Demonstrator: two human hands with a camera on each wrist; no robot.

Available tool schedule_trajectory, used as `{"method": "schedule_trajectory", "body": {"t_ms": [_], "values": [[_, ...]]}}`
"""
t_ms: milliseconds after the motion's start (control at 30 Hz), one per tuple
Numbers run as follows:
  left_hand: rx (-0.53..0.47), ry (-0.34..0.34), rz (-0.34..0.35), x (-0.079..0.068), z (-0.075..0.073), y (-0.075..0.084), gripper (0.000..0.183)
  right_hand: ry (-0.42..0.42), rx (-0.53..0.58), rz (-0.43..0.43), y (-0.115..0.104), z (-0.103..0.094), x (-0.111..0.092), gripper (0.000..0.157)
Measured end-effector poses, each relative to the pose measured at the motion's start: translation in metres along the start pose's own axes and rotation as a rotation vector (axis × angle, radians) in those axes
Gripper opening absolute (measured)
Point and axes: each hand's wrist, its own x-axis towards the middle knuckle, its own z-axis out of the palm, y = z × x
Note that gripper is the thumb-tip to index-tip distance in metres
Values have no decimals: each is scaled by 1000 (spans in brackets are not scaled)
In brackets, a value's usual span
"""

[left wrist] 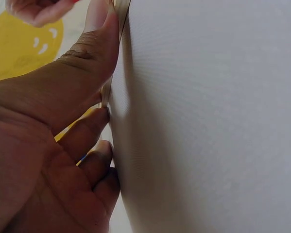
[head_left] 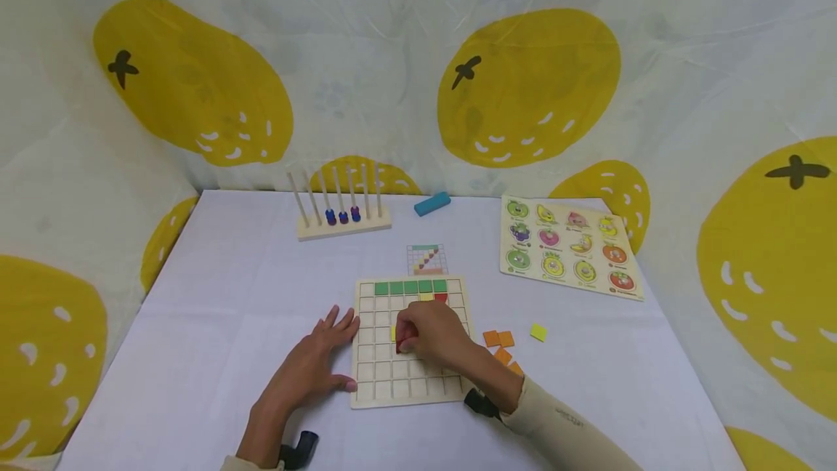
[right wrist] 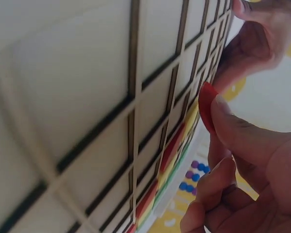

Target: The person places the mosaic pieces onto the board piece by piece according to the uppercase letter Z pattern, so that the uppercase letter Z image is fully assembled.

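A square wooden grid board [head_left: 382,373] lies on the table, with a row of green tiles [head_left: 397,288] along its far side. Yellow and red tiles sit partly hidden under my right hand [head_left: 434,333]. That hand pinches a red tile [right wrist: 206,108] between thumb and fingers, over the middle-left of the grid. In the right wrist view the tile is tilted, close to the board's surface. My left hand [head_left: 314,365] lies at the board's left edge, fingers spread, thumb and fingertips touching the edge.
Several orange tiles [head_left: 502,355] and a yellow tile [head_left: 539,332] lie right of the board. Beyond it is a small pattern card [head_left: 427,259]. Farther back stand a peg rack [head_left: 344,226] with beads, a teal block [head_left: 432,203] and a fruit puzzle board [head_left: 569,246].
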Motion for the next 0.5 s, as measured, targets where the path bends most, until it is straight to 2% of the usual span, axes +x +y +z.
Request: {"method": "schedule_trajectory", "body": {"t_ms": [233, 500], "values": [[-1, 1, 11, 1, 0, -1, 114, -41, -50, 17, -5, 10, 8, 23], [-8, 6, 23, 1, -1, 0, 113, -69, -68, 53, -6, 11, 8, 21]]}}
